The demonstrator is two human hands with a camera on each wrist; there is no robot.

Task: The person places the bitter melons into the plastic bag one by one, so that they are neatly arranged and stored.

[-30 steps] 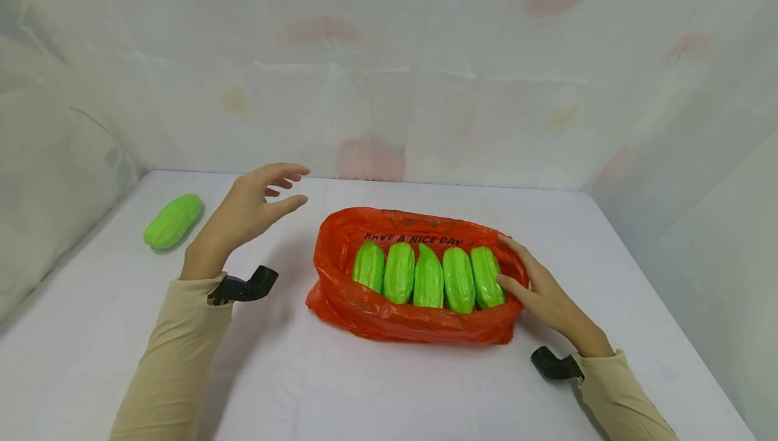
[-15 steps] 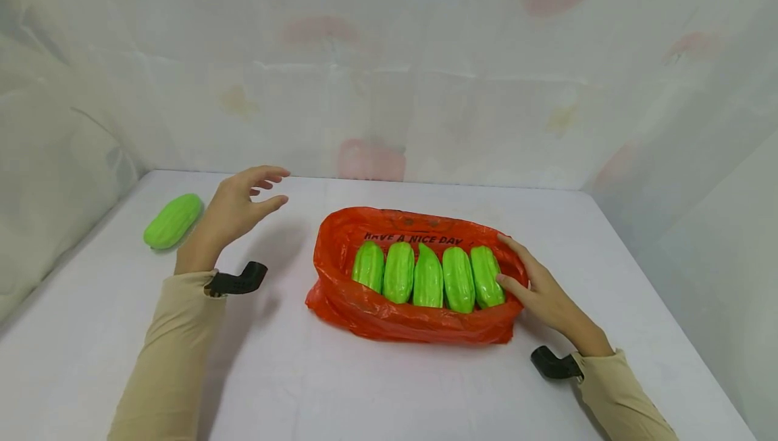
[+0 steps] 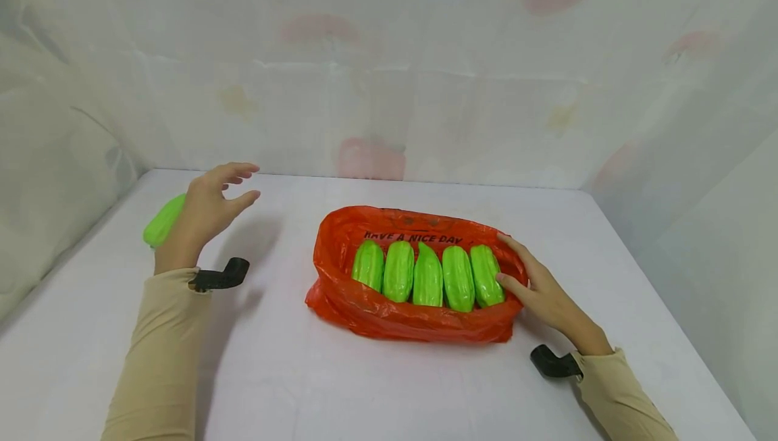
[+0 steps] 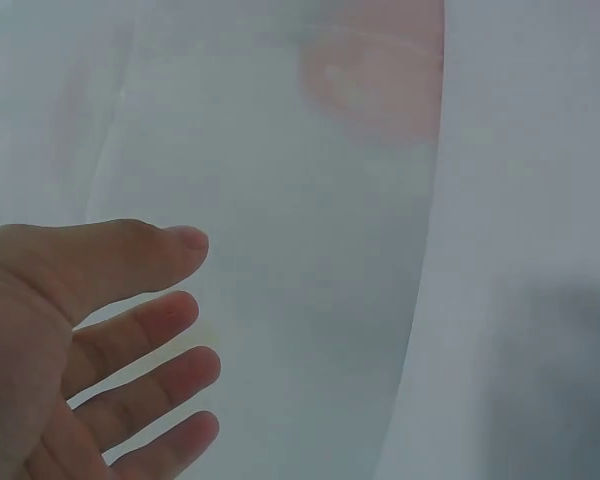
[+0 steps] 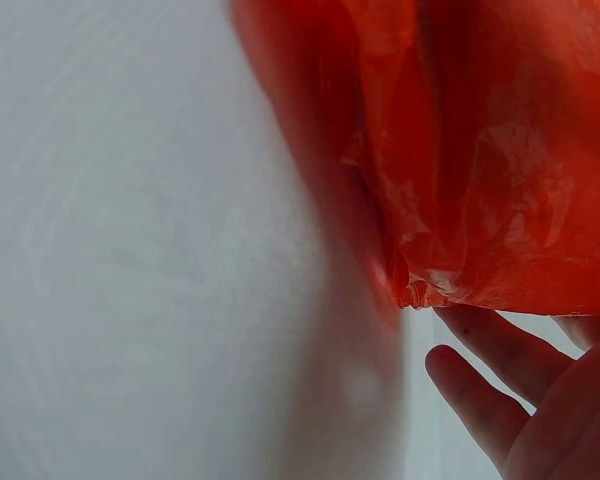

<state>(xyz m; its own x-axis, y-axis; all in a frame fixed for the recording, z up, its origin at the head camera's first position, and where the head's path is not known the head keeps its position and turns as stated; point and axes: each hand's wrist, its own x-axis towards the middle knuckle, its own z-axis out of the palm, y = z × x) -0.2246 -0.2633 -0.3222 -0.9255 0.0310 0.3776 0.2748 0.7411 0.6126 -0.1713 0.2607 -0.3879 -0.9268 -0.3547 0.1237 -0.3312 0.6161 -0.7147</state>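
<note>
In the head view my left hand [image 3: 208,206] is raised over the left of the table, partly in front of a lone bright green ridged gourd-like vegetable [image 3: 161,222]. Its thumb and fingers are spread apart, and the left wrist view shows nothing between them. My right hand [image 3: 543,292] holds the right end of an open red plastic bag [image 3: 389,319], thumb inside the rim and other fingers outside. Inside the bag several similar green vegetables [image 3: 428,277] stand side by side in a row. In the right wrist view the red bag wall [image 5: 500,160] hides some fingers.
The white table [image 3: 365,387] carries the bag at its middle. Pale printed sheeting [image 3: 462,117] rises behind it and at both sides. A black wrist camera mount [image 3: 226,275] juts from my left sleeve, another [image 3: 554,363] from the right.
My left hand has moved left across the table and now covers part of the lone green vegetable. The right hand and the bag have stayed in place.
</note>
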